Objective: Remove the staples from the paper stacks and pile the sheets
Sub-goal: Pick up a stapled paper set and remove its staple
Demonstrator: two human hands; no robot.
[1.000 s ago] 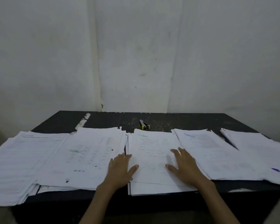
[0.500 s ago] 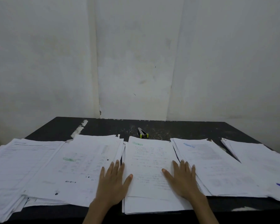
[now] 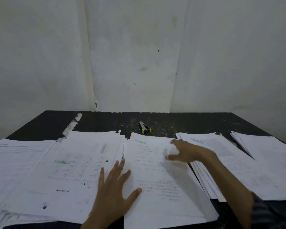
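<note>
Several white paper stacks lie side by side on a black table (image 3: 196, 123). My left hand (image 3: 113, 185) lies flat with spread fingers across the gap between the second stack (image 3: 76, 172) and the centre stack (image 3: 157, 179). My right hand (image 3: 186, 152) hovers blurred over the centre stack's upper right part, fingers stretched out toward the far edge, holding nothing. A small black stapler-like tool with a yellow-green end (image 3: 144, 128) rests on the table just beyond the centre stack.
Further stacks lie at the far left (image 3: 15, 156), right of centre (image 3: 229, 162) and far right (image 3: 271, 151). A white wall stands right behind the table. Small specks are scattered on the tabletop around the tool. A white scrape (image 3: 73, 124) marks the left of the table.
My right hand lifted off the centre stack and moved forward toward its top right corner. My left hand stays flat in about the same place. The camera tilted slightly.
</note>
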